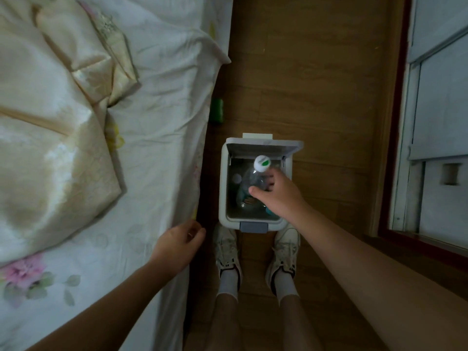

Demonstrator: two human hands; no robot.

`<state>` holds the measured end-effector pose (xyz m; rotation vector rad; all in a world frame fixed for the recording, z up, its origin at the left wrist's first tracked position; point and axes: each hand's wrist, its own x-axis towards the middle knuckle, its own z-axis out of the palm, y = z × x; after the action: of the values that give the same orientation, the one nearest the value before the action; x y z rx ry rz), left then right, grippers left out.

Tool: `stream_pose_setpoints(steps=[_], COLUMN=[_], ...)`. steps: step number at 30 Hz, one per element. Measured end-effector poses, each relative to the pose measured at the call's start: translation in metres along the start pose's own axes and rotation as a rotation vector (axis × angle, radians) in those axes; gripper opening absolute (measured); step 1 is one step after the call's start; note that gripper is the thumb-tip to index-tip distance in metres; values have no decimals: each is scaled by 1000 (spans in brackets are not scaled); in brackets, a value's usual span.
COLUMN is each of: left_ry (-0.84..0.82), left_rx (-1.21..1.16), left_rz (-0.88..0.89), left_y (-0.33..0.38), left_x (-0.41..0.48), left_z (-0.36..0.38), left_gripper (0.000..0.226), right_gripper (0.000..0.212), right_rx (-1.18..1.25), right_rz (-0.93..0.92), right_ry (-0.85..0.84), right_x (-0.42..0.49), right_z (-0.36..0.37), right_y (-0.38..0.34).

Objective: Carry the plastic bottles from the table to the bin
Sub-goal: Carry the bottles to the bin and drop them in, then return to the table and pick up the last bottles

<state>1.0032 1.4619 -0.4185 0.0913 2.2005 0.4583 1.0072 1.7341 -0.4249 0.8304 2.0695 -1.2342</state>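
As right hand grips bottle above bin, left hand hangs apart.

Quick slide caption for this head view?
Right hand holds a clear plastic bottle over the open white bin; left hand hangs loosely curled beside the bed.

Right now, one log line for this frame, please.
right hand: grips plastic bottle | bottle: at mouth of open bin | left hand: idle, beside bed
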Motion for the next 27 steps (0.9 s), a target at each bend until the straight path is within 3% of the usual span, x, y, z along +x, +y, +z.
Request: stream_pose_setpoints(steps=[3,8,19,23,27], left_ry=[25,46,-48,-81,7], left_rx=[-63,-135,-10,51,-32], left_rz=[-4,-63,-2,85,105], left_y=[3,8,33,55,70], left_x=[-4,-12,-120,-185,-244], left_z=[4,13,-51,-87,-122], left_gripper=[18,19,27,26,23], right_gripper=[63,52,8,7,23], right_rx=[-146,-132,59,120,110], right_rz=[115,162,275,277,225], right_ry=[-145,-175,-26,2,28], right_x=[3,-23,-163,-239,-310], right_z=[11,12,-50,-78,-106], right_y=[12,39,36,11,-15])
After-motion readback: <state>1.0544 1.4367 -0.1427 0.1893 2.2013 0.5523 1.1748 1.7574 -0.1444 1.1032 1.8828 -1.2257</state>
